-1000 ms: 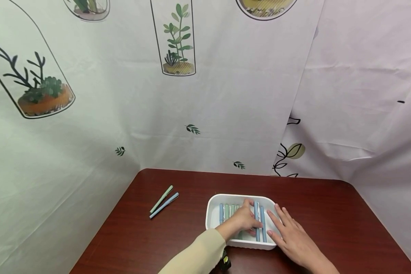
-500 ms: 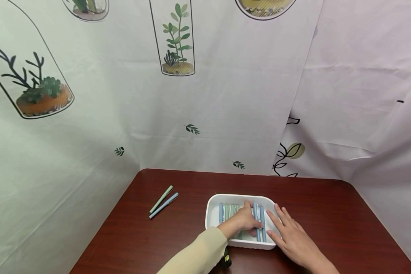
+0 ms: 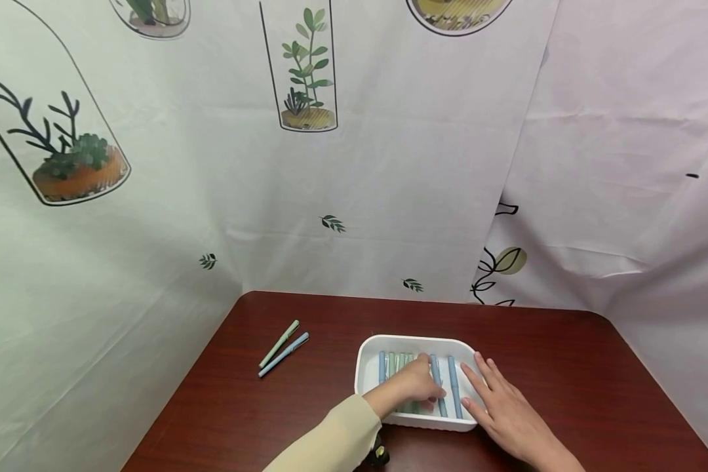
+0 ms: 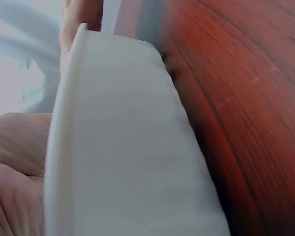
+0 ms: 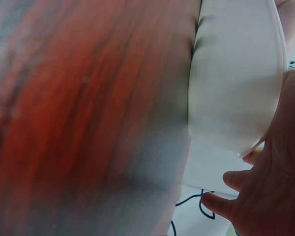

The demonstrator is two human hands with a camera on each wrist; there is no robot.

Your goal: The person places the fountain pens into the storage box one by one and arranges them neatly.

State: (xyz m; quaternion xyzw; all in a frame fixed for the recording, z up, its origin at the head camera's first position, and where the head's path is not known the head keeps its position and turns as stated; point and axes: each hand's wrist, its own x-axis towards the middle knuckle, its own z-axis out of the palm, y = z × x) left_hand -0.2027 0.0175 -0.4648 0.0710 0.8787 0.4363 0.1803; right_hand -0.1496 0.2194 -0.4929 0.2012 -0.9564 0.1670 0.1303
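Observation:
A white tray [image 3: 383,338] holds a row of blue and green pens. My left hand [image 3: 410,383] reaches into it, fingers curled, and pinches a blue pen [image 3: 436,370] that lies slightly slanted. Another blue pen [image 3: 453,387] lies just to its right. Partly covered by the left hand are several green pens [image 3: 401,360], with a blue pen [image 3: 382,367] at the left end of the row. My right hand [image 3: 507,410] rests against the tray's right rim with fingers spread. In the right wrist view, that hand [image 5: 265,182] is alongside the tray wall [image 5: 233,83].
On the brown table [image 3: 224,406], left of the tray, lie a green pen [image 3: 278,343] and a blue pen [image 3: 283,355] close together. A white printed cloth [image 3: 377,216] hangs behind the table. A small black object [image 3: 379,453] shows under the left sleeve.
My left hand has shifted left inside the tray, and the blue pen at its fingers has moved left and tilted. The gap to the rightmost blue pen has widened. My right hand stays put.

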